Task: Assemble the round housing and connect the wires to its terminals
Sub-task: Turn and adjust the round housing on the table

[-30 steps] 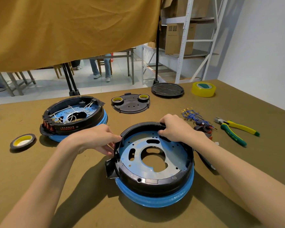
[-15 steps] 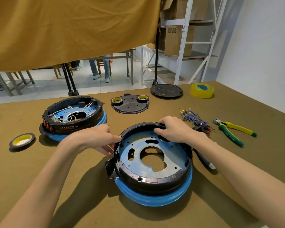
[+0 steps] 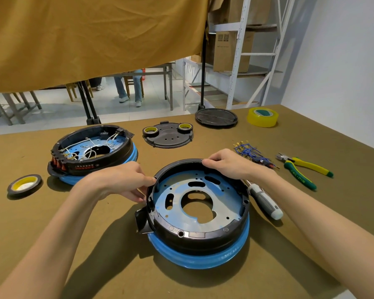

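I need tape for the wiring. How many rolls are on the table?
4. One dark roll lies at the left, two small rolls sit on the black cover plate, and a clear yellow roll is at the far right. Others may lie outside the view.

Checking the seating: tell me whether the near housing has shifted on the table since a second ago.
No. The housing keeps its gap to the tape roll at left and the pliers at right; left hand and right hand grip its rim.
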{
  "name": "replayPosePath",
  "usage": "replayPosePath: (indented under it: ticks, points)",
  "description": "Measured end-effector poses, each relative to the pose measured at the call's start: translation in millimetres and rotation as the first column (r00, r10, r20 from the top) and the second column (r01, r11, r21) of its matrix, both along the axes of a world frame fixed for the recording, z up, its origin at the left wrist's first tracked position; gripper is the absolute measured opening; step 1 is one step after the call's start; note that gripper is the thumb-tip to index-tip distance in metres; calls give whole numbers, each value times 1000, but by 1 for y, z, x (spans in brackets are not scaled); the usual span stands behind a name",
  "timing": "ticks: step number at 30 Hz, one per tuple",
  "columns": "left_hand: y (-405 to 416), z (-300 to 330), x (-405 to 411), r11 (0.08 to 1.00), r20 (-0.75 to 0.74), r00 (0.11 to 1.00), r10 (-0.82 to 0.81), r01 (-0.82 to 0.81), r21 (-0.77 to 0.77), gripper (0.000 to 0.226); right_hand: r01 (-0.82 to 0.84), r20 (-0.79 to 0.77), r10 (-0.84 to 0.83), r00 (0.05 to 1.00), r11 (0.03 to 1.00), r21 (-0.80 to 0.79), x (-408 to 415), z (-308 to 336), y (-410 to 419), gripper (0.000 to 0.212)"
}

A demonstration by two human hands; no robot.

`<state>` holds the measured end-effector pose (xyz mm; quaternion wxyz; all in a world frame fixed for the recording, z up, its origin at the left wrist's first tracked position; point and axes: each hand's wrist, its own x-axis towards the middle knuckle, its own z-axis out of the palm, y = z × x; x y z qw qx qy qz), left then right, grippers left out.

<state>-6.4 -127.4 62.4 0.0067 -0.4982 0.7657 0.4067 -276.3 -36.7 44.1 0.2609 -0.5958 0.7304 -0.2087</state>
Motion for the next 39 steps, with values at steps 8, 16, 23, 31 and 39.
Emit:
replayPosePath:
  ticks: [8,16,23,31,39]
  points:
    - [-6,5,-14,944,151,959,-238,265,-198,58,164,-336,-148,930,986,21,0,-11,37,37]
    - [0,-21,-49,944,-197,950,-244,186,-273,42,101,-235,-100,967,995,-8,-1,-5,23,46]
    - [23,-56,-38,942,-378,925,40,-161,-296,38,-34,-213,28,977,999,-26,0,6,1,45]
    - [35,-67,-39,908,-511,847,145,-319,-272,41,65,-278,-65,958,998,-8,-6,-9,19,38]
    - [50,-79,-34,880,-572,784,242,-425,-211,40,-57,-108,54,993,998,-30,-7,-7,8,33]
